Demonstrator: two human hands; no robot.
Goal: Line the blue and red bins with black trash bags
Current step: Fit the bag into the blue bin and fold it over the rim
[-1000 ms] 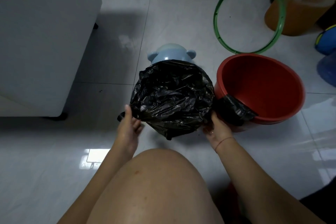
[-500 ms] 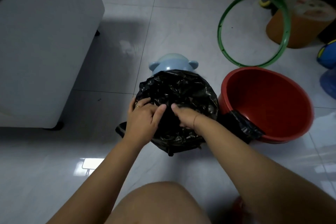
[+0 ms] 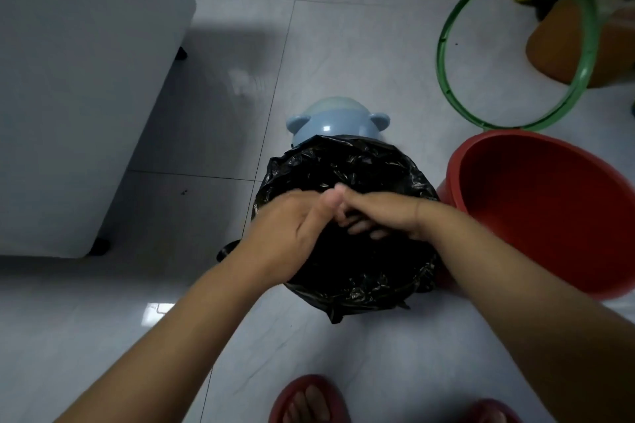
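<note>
Hands down inside the bagged blue bin

Bag status: the black trash bag (image 3: 347, 161) is draped over the rim of the blue bin (image 3: 335, 120), which sits mid-floor (image 3: 343, 45). Left hand (image 3: 292, 227) and right hand (image 3: 381, 213) both reach into the opening, thumbs touching; right fingers (image 3: 360, 227) curl loosely, but honestly can't tell if either hand is gripping plastic. Red bin (image 3: 549, 209) stands at 3 o'clock, touching the bagged bin, no liner visible inside it. Green hoop (image 3: 446, 45) leans at 1 o'clock.
</note>
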